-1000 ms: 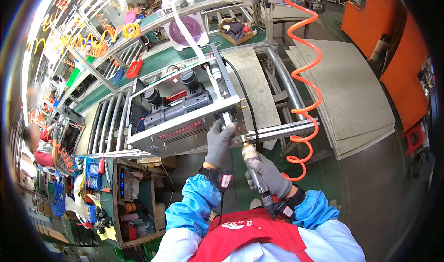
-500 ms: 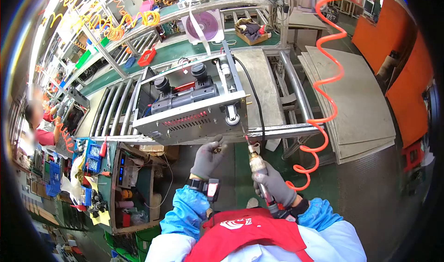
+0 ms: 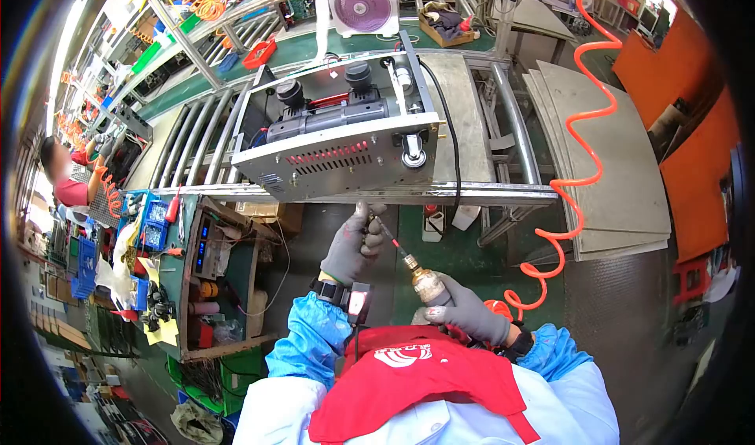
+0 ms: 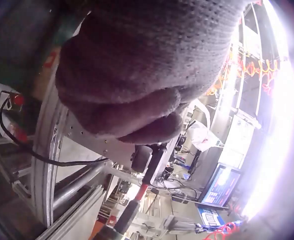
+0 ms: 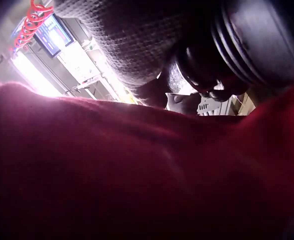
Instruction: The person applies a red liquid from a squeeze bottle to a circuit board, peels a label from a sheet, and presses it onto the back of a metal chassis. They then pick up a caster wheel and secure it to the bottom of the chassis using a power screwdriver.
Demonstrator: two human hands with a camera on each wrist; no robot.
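Observation:
My gloved right hand (image 3: 468, 313) grips a power screwdriver (image 3: 429, 285) close in front of the red apron (image 3: 393, 366). Its long bit with a red band (image 3: 395, 243) slants up to the left. At the bit's tip are the curled fingers of my gloved left hand (image 3: 348, 250); what they hold is mostly hidden, small brassy pieces having shown there earlier. In the left wrist view, the bit (image 4: 143, 192) runs up to the fingertips. Beyond both hands stands a metal-cased machine (image 3: 338, 162) with black motor parts (image 3: 334, 117) and a caster (image 3: 413, 152) on its near side.
The machine sits on a roller conveyor (image 3: 189, 142). An orange coiled hose (image 3: 578, 182) hangs at the right, before leaning sheets (image 3: 605, 162). A bench (image 3: 182, 288) with blue bins (image 3: 154, 229) stands to the left. Another person (image 3: 71, 174) works at the far left.
My left hand has come away from the caster, back below the machine's near edge. The screwdriver has tilted left, bringing its bit to the left fingers. The view has shifted.

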